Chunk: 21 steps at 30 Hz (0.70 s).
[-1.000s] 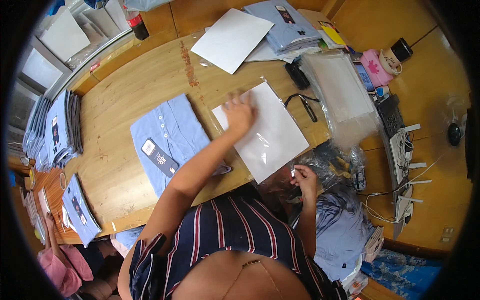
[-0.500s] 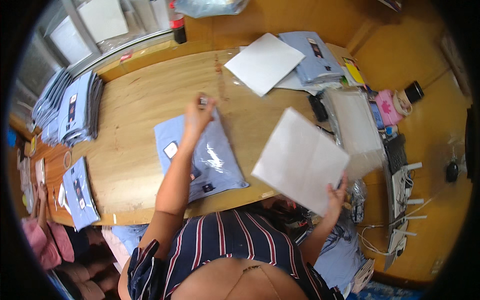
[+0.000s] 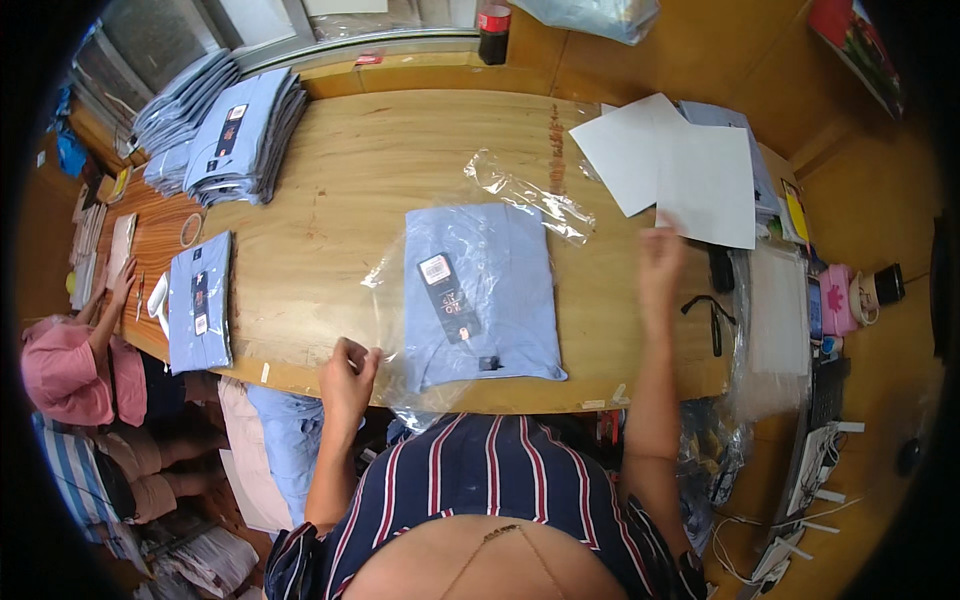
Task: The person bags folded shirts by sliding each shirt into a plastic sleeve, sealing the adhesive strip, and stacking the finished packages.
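A folded light blue shirt [image 3: 515,290] with a dark hang tag lies at the table's near middle, loose clear plastic film [image 3: 400,270] around its left side and a crumpled strip beyond its top. My left hand [image 3: 347,380] is beside the film's near-left part, fingers curled; whether they pinch its edge I cannot make out. My right hand [image 3: 660,265], smeared by motion, reaches to the near corner of a white sheet [image 3: 708,180] on the right; its grip is unclear. That sheet overlaps another white sheet [image 3: 620,150], with a blue shirt partly hidden behind.
Stacks of folded blue shirts [image 3: 240,135] stand far left. A bagged shirt [image 3: 200,305] lies at the left edge, near a co-worker in pink [image 3: 75,370]. Clear bags [image 3: 778,310] lie right, by a pink box [image 3: 838,298] and glasses [image 3: 712,315]. A dark bottle [image 3: 493,40] stands at the back.
My right hand has carried the white sheet to the pile at the far right. My left hand has drawn back from the shirt's far edge to the near left. Loose film now spreads around the shirt.
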Motion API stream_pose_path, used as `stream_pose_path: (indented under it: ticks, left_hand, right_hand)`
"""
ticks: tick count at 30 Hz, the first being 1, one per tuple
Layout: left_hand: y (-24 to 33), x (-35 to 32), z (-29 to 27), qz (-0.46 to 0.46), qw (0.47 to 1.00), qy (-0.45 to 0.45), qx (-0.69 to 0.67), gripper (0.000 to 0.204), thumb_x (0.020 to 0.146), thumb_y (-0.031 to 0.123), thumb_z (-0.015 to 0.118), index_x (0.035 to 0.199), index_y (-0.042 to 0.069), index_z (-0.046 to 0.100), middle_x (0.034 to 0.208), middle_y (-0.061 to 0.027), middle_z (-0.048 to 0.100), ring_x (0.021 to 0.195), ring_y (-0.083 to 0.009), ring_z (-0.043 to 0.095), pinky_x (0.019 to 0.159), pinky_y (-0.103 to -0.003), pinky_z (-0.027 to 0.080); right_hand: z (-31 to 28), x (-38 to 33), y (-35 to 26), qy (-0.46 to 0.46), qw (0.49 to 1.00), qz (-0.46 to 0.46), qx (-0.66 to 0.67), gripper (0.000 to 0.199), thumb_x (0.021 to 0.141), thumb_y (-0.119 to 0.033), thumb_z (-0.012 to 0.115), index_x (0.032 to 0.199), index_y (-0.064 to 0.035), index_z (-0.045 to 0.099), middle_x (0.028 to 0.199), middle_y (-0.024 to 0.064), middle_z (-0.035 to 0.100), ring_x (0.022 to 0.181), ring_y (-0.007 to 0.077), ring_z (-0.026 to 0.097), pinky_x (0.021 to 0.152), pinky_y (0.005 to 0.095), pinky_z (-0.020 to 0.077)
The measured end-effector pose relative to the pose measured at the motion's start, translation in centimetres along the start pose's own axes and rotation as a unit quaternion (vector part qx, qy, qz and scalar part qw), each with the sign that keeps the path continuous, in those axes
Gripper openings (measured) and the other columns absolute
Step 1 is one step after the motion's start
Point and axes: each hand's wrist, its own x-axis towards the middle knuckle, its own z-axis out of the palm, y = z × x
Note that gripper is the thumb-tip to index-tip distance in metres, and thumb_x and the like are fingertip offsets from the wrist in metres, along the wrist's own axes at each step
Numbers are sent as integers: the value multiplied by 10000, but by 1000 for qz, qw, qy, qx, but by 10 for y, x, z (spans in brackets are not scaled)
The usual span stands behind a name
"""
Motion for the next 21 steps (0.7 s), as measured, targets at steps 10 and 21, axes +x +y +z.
stream_pose_path:
  ticks: [10,21]
  left_hand:
    - [85,156,4,217,974,-60,-33,439,780,254,565,1160,86,422,980,-219,542,906,-327,533,750,-373,426]
    - [139,281,114,183,852,-435,-226,323,717,-18,553,1036,30,542,778,-33,575,649,-87,525,547,-216,448]
  right_hand:
    - [77,-43,-29,-146,959,88,-225,294,814,-237,510,1100,-177,482,909,153,521,817,309,562,669,412,457]
    - [72,-4,5,-233,867,264,353,347,752,89,444,1080,0,514,749,12,493,614,77,463,541,189,391]
